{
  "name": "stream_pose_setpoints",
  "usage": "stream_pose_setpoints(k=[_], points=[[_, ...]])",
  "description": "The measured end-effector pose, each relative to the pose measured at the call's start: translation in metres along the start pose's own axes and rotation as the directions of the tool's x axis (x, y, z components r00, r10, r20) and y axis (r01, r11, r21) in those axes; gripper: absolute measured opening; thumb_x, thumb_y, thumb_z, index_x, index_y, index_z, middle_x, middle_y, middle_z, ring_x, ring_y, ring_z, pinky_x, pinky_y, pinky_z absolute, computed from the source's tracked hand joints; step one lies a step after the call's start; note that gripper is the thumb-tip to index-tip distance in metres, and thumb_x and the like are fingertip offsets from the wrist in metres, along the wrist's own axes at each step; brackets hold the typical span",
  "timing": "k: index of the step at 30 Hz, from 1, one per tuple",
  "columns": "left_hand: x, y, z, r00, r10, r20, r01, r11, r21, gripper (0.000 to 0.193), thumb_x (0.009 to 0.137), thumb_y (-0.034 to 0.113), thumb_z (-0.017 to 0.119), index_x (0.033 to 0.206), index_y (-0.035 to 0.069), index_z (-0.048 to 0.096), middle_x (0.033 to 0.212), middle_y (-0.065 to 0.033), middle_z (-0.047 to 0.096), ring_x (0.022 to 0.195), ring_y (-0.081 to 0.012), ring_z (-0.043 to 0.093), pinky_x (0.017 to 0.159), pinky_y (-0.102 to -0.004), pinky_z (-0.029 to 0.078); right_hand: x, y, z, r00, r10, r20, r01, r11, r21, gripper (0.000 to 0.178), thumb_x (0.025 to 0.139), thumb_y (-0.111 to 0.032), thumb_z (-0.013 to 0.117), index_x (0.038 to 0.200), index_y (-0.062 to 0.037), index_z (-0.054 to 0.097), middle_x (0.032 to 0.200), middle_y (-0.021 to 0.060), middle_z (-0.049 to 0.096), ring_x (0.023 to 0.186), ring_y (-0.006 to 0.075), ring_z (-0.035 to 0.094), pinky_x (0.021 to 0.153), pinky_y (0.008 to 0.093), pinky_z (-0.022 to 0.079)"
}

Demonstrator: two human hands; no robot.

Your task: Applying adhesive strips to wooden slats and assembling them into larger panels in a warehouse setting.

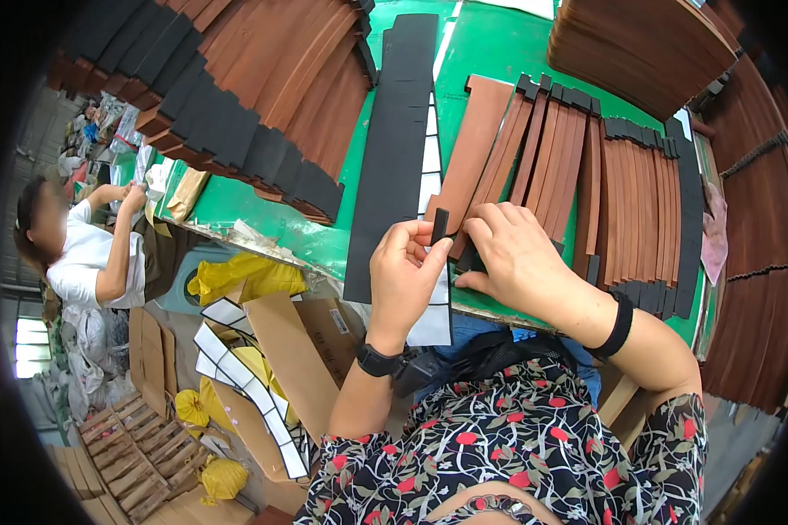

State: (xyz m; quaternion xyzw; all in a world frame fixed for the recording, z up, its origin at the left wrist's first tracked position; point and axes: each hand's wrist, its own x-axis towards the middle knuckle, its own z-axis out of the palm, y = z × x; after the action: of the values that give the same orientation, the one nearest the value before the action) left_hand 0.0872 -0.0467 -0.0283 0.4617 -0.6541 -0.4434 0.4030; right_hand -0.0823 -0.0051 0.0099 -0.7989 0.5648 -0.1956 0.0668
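My left hand [409, 273] is closed, pinching a small black strip [440, 226] upright between thumb and fingers. Close beside it, my right hand [518, 255] bends its fingers and thumb round the near end of a brown strip, where a black end piece partly shows; the fingers hide the exact grip. A wide brown strip [473, 140] runs away from my hands. To its right, several narrow brown strips [552, 162] with black ends lie side by side. Left of my hands is a long black sheet [390, 149], next to a white sheet [430, 162] divided by black lines.
A green table [473, 44] carries fanned brown strips [271, 70] at left and a brown stack [639, 52] at far right. Another person [96, 245] works at the left. Cardboard [293, 341], yellow bags [245, 276] and a wooden pallet [136, 455] lie below the table edge.
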Motion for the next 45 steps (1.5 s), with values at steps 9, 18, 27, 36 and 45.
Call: stream_pose_setpoints(k=[9, 18, 27, 36, 45], points=[[-0.006, 0.007, 0.015, 0.999, 0.016, 0.033, -0.019, 0.994, 0.11, 0.022, 0.08, 0.004, 0.073, 0.099, -0.001, 0.063, 0.082, -0.0022, 0.058, 0.064, -0.0058, 0.052, 0.057, -0.0203, 0.046, -0.008, 0.011, -0.013, 0.979, 0.142, 0.147, -0.149, 0.988, 0.035, 0.059, 0.063, -0.014, 0.077, 0.113, 0.0018, 0.05, 0.099, 0.0158, 0.054, 0.099, 0.033, 0.052, 0.087, 0.043, 0.04], [-0.012, 0.018, 0.019, 0.993, 0.103, 0.065, -0.119, 0.935, 0.335, 0.024, 0.078, 0.01, 0.073, 0.096, 0.0, 0.061, 0.084, -0.0095, 0.059, 0.064, -0.0189, 0.059, 0.061, -0.0318, 0.05, -0.013, 0.019, -0.012, 0.991, 0.106, 0.076, -0.112, 0.99, 0.08, 0.058, 0.061, -0.018, 0.081, 0.112, 0.0001, 0.059, 0.104, 0.0142, 0.054, 0.107, 0.0327, 0.049, 0.093, 0.0434, 0.038], [-0.012, 0.016, 0.029, 0.99, 0.13, 0.061, -0.144, 0.892, 0.429, 0.02, 0.077, 0.004, 0.072, 0.093, 0.0, 0.061, 0.081, -0.0081, 0.058, 0.063, -0.0169, 0.058, 0.059, -0.0297, 0.05, -0.015, 0.023, -0.008, 0.991, 0.113, 0.074, -0.121, 0.987, 0.108, 0.063, 0.063, -0.02, 0.081, 0.118, 0.0009, 0.061, 0.103, 0.0126, 0.055, 0.106, 0.0309, 0.049, 0.095, 0.0427, 0.037], [-0.015, 0.019, 0.033, 0.995, 0.096, 0.031, -0.1, 0.902, 0.42, 0.018, 0.079, 0.004, 0.07, 0.093, -0.001, 0.06, 0.082, -0.0092, 0.058, 0.065, -0.0178, 0.061, 0.06, -0.0296, 0.051, -0.014, 0.026, -0.008, 0.99, 0.118, 0.079, -0.127, 0.985, 0.115, 0.062, 0.062, -0.021, 0.082, 0.116, 0.0009, 0.063, 0.1, 0.012, 0.055, 0.104, 0.0298, 0.05, 0.093, 0.0411, 0.039], [-0.016, 0.019, 0.034, 0.989, 0.147, 0.034, -0.146, 0.868, 0.474, 0.017, 0.08, 0.003, 0.07, 0.093, -0.002, 0.061, 0.08, -0.0084, 0.059, 0.064, -0.016, 0.061, 0.06, -0.0278, 0.052, -0.014, 0.026, -0.005, 0.991, 0.118, 0.068, -0.124, 0.987, 0.097, 0.061, 0.062, -0.021, 0.082, 0.116, 0.0007, 0.064, 0.099, 0.0116, 0.056, 0.102, 0.0297, 0.051, 0.092, 0.0405, 0.039]])
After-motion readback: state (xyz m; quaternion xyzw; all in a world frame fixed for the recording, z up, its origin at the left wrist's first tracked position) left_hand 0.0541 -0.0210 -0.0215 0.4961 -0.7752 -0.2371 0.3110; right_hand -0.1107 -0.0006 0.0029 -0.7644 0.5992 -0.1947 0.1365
